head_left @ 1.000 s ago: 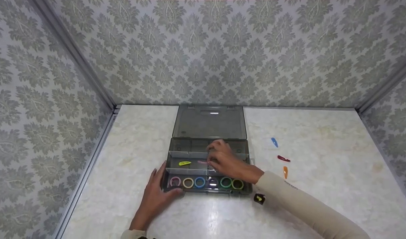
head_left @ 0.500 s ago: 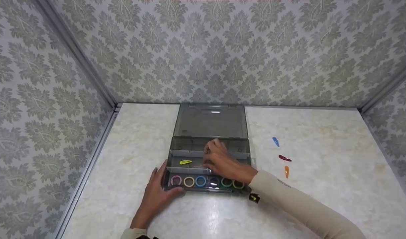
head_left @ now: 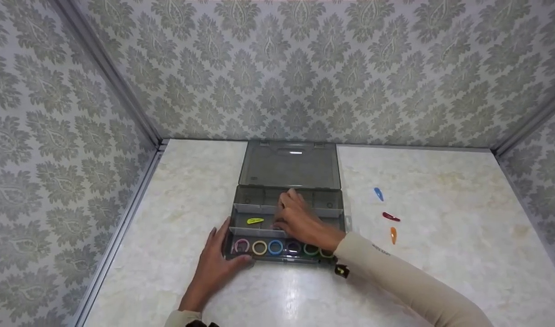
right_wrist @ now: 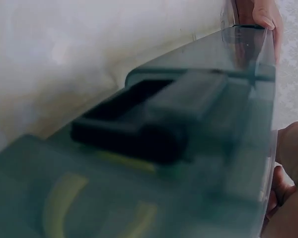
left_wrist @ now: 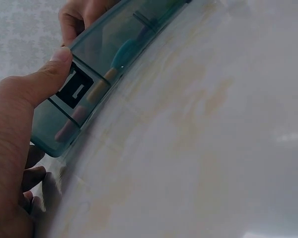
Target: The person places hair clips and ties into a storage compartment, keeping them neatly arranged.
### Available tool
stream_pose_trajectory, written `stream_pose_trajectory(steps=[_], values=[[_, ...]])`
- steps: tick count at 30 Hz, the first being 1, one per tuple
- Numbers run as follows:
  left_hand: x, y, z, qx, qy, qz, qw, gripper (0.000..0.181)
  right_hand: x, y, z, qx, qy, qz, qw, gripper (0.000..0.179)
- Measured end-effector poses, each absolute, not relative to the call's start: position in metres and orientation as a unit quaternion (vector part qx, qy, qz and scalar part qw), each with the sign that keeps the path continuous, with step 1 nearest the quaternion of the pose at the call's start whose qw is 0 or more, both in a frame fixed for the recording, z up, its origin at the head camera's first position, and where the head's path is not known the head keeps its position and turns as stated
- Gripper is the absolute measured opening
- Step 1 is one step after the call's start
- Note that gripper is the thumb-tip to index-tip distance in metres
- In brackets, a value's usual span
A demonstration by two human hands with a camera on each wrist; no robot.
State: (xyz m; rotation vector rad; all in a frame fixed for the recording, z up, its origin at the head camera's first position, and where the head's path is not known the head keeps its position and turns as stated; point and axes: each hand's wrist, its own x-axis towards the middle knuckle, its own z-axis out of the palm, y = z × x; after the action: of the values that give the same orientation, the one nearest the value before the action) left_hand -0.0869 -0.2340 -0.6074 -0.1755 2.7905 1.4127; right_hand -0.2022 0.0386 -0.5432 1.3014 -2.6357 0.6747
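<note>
A smoky clear plastic organizer box (head_left: 286, 260) lies with its lid (head_left: 290, 165) swung back. My left hand (head_left: 216, 268) grips its near left corner, the thumb on the front wall in the left wrist view. My right hand (head_left: 302, 222) reaches into the middle row with bent fingers, pinching a pink hair clip that the hand now hides. To its left in that row lies a yellow hair clip (head_left: 255, 221). The front row holds several ring-shaped bands, among them a pink ring (head_left: 242, 246) and a blue ring (head_left: 275, 247); my right forearm partly covers the rightmost ones.
Right of the box, a blue hair clip (head_left: 378, 194), a dark red hair clip (head_left: 391, 216) and an orange hair clip (head_left: 393, 235) lie on the marbled table (head_left: 449, 204). White dividers (head_left: 254, 231) separate the rows. Patterned walls (head_left: 295, 68) enclose the back and sides.
My right hand has shifted slightly left within the middle row, and the pink hair clip seen at its fingertips has gone out of sight. The left hand keeps its hold on the box.
</note>
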Motion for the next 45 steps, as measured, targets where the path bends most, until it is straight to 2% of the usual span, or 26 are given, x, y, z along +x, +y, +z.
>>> stream_pose_trajectory(steps=[10, 18, 26, 36, 45], values=[[-0.089, -0.233, -0.607, -0.063, 0.899, 0.434, 0.017, 0.129, -0.2, 0.063, -0.544, 0.408, -0.86, 0.302, 0.064, 0.006], [-0.09, -0.235, -0.608, -0.06, 0.897, 0.439, 0.011, 0.129, -0.203, 0.093, -0.534, 0.381, -0.871, 0.302, 0.073, 0.01], [-0.089, -0.235, -0.608, -0.058, 0.896, 0.44, 0.013, 0.127, -0.211, 0.125, -0.538, 0.367, -0.868, 0.311, 0.122, 0.012], [-0.088, -0.234, -0.609, -0.048, 0.898, 0.438, -0.007, 0.128, -0.216, 0.164, -0.543, 0.291, -0.88, 0.357, 0.116, 0.01], [-0.088, -0.233, -0.608, -0.059, 0.899, 0.434, 0.006, 0.127, -0.217, 0.195, -0.557, 0.235, -0.868, 0.415, 0.139, 0.009]])
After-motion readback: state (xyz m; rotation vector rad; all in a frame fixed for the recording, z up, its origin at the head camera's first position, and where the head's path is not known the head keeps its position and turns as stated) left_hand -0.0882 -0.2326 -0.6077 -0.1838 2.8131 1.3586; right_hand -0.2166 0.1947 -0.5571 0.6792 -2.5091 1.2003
